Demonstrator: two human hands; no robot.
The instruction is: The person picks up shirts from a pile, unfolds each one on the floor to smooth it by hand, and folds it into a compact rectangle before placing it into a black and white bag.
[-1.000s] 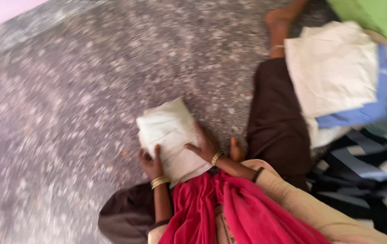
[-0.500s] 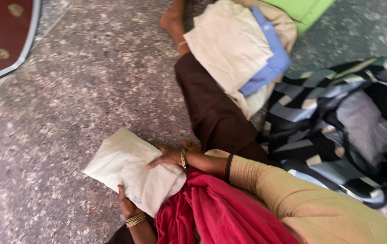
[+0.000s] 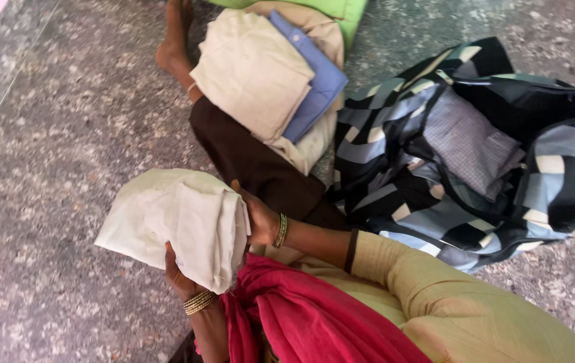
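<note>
A folded cream cloth is lifted off the speckled stone floor, held between both of my hands. My left hand grips its near lower edge from underneath, mostly hidden by the fabric. My right hand presses against the folded right side, gold bangle at the wrist. A red scarf hangs over my lap just below the cloth.
A stack of folded cream and blue clothes rests on my outstretched brown-clad leg. A black, grey and cream checked bag lies open at right with a grey checked garment inside. A green thing sits at the top.
The cream cloth lay flat on the floor under my hands; now it is folded over and raised off the floor. The view has swung right, showing the whole bag.
</note>
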